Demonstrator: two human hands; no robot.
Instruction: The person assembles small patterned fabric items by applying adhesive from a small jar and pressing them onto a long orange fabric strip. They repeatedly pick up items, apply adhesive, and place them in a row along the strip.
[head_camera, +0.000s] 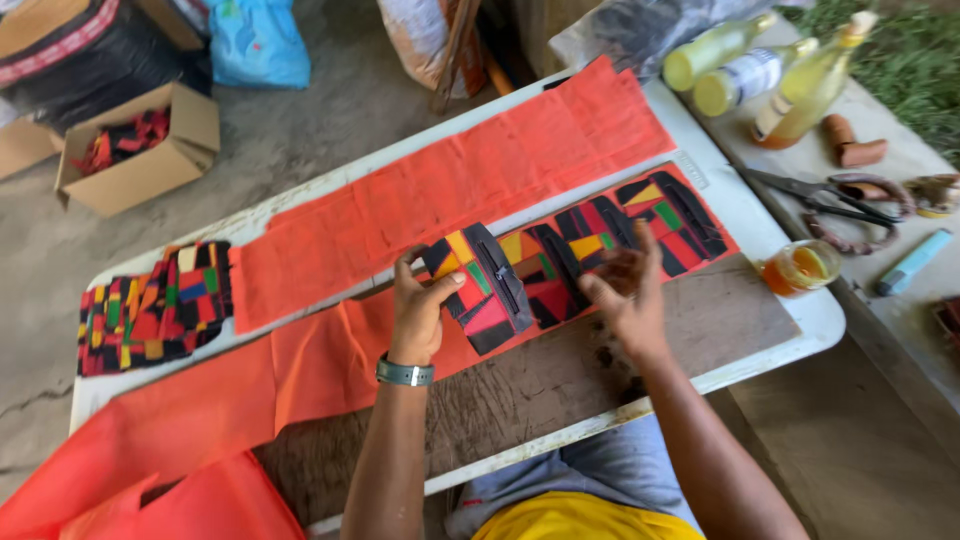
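Patchwork strip (590, 245) in black, red, yellow and green blocks, plain orange-red cloth (450, 190) behind it, matching multicoloured stack (150, 310) at the table's end, white table (790, 310), pale yellow bottles (760, 65), amber jar (800, 265), possibly grey-green watch (405, 373), light blue lighter (915, 262)

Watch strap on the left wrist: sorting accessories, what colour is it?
The watch strap is grey-green, seen in the head view.
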